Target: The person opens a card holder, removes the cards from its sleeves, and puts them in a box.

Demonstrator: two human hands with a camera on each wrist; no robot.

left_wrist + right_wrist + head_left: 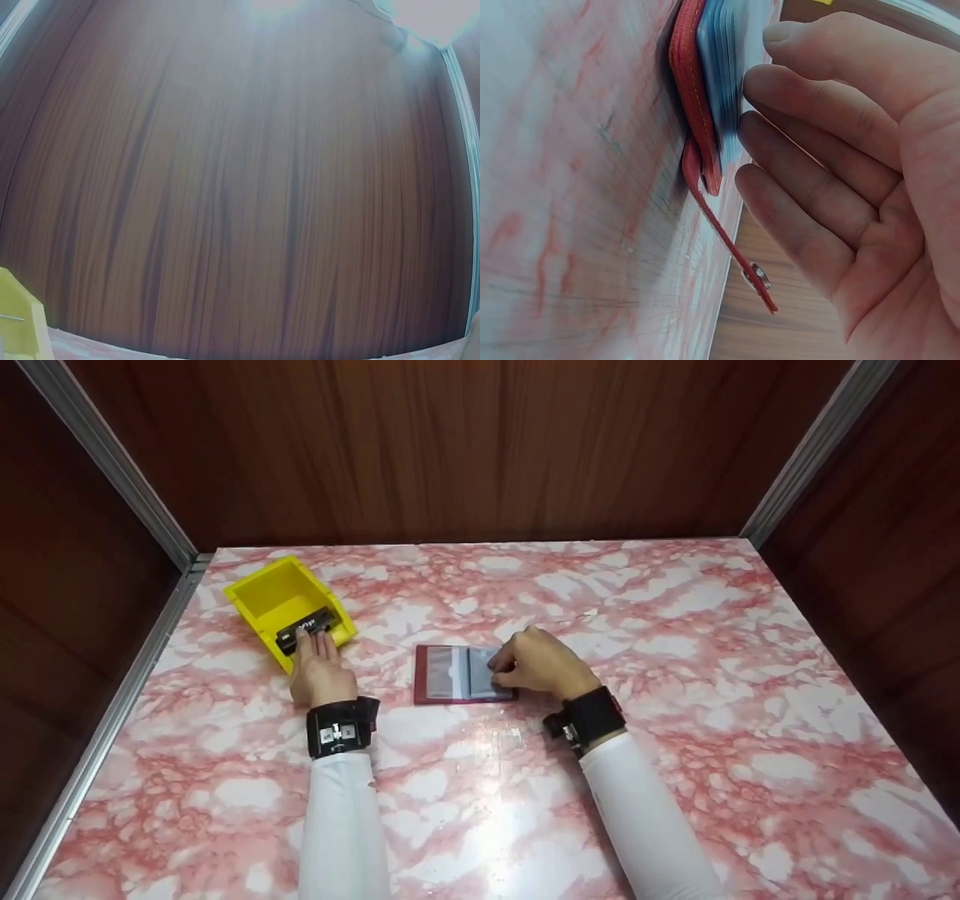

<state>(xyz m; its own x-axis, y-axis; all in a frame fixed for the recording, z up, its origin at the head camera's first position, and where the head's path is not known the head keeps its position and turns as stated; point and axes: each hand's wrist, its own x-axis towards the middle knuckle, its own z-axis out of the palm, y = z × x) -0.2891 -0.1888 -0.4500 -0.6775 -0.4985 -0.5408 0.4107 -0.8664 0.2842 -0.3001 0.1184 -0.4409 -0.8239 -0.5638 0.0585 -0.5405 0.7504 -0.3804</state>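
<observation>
A red card holder (421, 675) lies spread on the table, its clear plastic sleeves (450, 673) facing up. My right hand (541, 661) is over its right half, fingers loosely bent and fingertips right at the sleeves. In the right wrist view a stack of sleeves (718, 82) stands over the red cover (686, 56), and a strap (724, 236) with a metal snap sticks out. On the left, my left hand (324, 673) reaches to a yellow bin (330, 589). Its extended fingers touch a flat black object (307, 628) with white lettering at the bin's low front.
The table (675, 810) has a red and white marbled top. Dark wood panels (480, 450) stand behind it and at both sides, with metal corner posts. In the left wrist view, mostly the back panel (240, 187) and a corner of the bin (30, 322) show.
</observation>
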